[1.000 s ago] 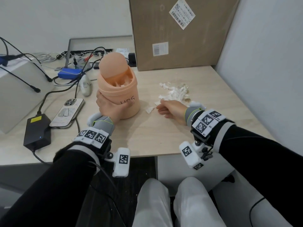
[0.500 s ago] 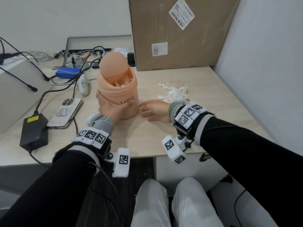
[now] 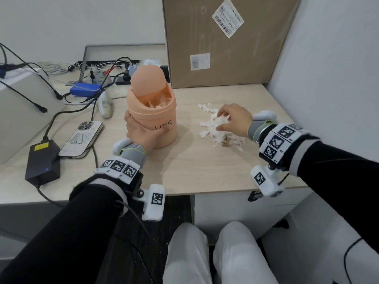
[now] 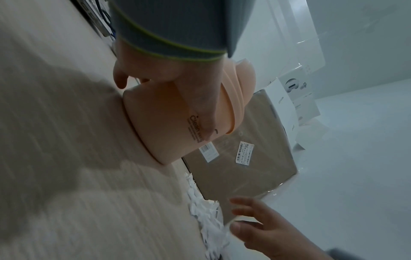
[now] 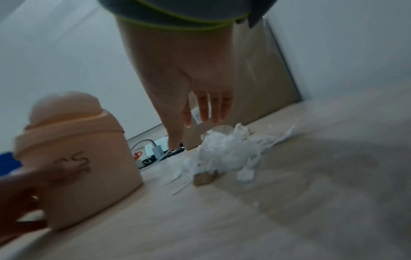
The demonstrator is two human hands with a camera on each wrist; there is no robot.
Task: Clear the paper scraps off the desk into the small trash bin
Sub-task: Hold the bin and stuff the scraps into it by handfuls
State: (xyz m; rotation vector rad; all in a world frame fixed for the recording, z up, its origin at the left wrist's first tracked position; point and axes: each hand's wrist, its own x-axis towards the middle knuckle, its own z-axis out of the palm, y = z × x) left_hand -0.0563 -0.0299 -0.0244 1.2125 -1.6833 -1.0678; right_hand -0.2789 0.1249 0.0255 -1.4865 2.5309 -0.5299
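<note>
Our left hand (image 3: pixel 141 132) wraps around the peach trash bin (image 3: pixel 152 117), which stands upright on the desk (image 3: pixel 201 167) (its lid tipped back, white shreds showing inside). Our right hand (image 3: pixel 232 119), fingers spread and loosely extended, hovers over the pile of paper scraps (image 3: pixel 217 130) lying right of the bin, near the cardboard box (image 3: pixel 225 42).

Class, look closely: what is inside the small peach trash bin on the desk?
White paper scraps show through the trash bin's opening, under its tipped lid. The wall hides how deep they go.
</note>
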